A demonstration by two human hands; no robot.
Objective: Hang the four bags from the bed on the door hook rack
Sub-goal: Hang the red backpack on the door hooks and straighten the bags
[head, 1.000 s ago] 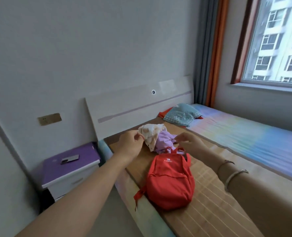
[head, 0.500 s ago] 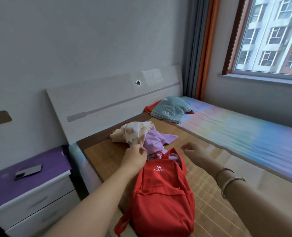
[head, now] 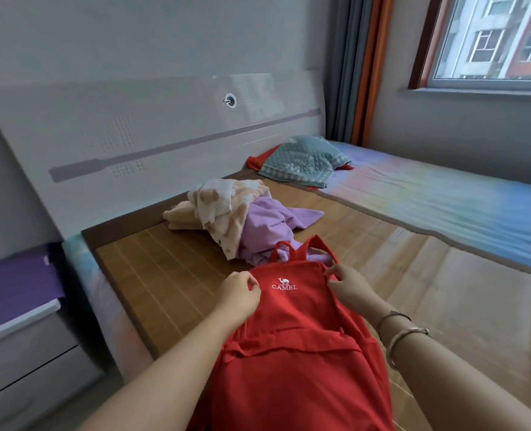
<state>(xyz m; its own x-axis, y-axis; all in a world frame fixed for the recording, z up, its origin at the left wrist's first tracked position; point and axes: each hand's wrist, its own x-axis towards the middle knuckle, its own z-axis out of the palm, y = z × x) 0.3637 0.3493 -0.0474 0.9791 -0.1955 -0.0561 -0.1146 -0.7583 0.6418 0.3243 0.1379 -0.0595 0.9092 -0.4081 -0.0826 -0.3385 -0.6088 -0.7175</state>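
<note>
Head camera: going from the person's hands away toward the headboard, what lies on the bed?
Red backpack → purple cloth bag → cream patterned bag → teal pillow.

Head cam, down over bed (head: 177, 275), close-ish.

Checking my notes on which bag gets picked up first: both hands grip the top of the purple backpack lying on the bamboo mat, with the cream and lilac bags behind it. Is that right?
One thing is wrong: the backpack is red, not purple, as the head view shows. The left hand and right hand do grip its top on the bamboo mat, with the cream bag and lilac bag behind it.
</note>
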